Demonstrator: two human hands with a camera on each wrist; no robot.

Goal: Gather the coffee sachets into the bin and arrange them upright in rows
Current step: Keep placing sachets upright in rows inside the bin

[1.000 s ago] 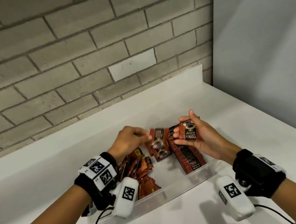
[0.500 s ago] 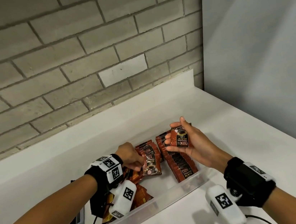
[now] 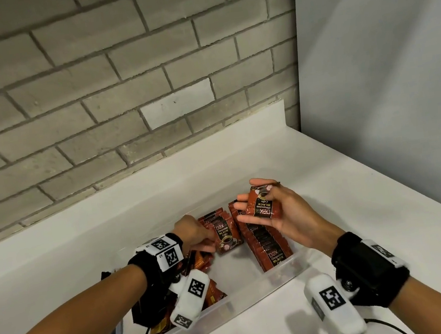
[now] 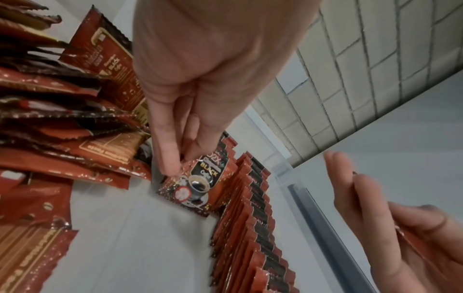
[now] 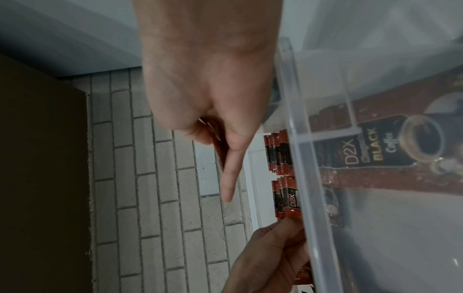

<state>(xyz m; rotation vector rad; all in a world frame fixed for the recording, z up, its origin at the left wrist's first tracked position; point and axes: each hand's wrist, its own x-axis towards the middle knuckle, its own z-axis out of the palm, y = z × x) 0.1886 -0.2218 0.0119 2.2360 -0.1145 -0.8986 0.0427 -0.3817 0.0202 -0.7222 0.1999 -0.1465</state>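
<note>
A clear plastic bin [image 3: 262, 298] sits on the white counter. Inside it, a long row of red-and-black coffee sachets [image 3: 265, 242] stands upright on the right, and a shorter row [image 3: 223, 232] stands in the middle. My left hand [image 3: 194, 233] reaches into the bin and pinches the front sachet [image 4: 198, 186] of the middle row at its left edge. My right hand [image 3: 272, 210] hovers above the long row, palm up, and grips a small stack of sachets [image 3: 263, 203] under its thumb. Loose sachets [image 3: 205, 295] lie jumbled at the bin's left end, partly hidden by my left wrist.
A grey brick wall [image 3: 118, 82] rises behind the counter's white backsplash [image 3: 134, 200]. A plain grey panel [image 3: 382, 61] closes off the right side. Bare white counter [image 3: 374, 216] stretches to the right of the bin and in front of it.
My left hand has dropped from beside the right hand down into the bin and set a sachet against the middle row. The right hand stays above the long row with its stack.
</note>
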